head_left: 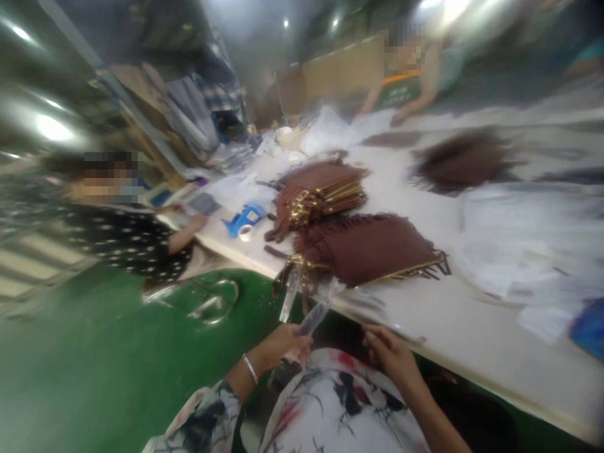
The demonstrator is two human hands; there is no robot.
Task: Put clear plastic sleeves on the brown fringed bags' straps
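Note:
My left hand point(287, 345), a silvery bangle on its wrist, is closed around a narrow clear plastic sleeve point(315, 316) that points up toward the table edge. My right hand point(389, 355) is low in front of my body with fingertips pinched together; whatever is between them, if anything, is too blurred to make out. Just beyond the hands lies a brown fringed bag point(372, 248) with gold-coloured hardware, its straps and another clear plastic strip point(291, 294) hanging over the edge. Behind it rests a stack of similar brown bags point(325, 189).
The white table point(476, 314) runs from left to right before me. A blue tape dispenser point(245, 219) stands near its left edge. White plastic sheeting point(509, 245) and a dark brown pile point(465, 160) lie to the right. One person sits at left, another works across the table.

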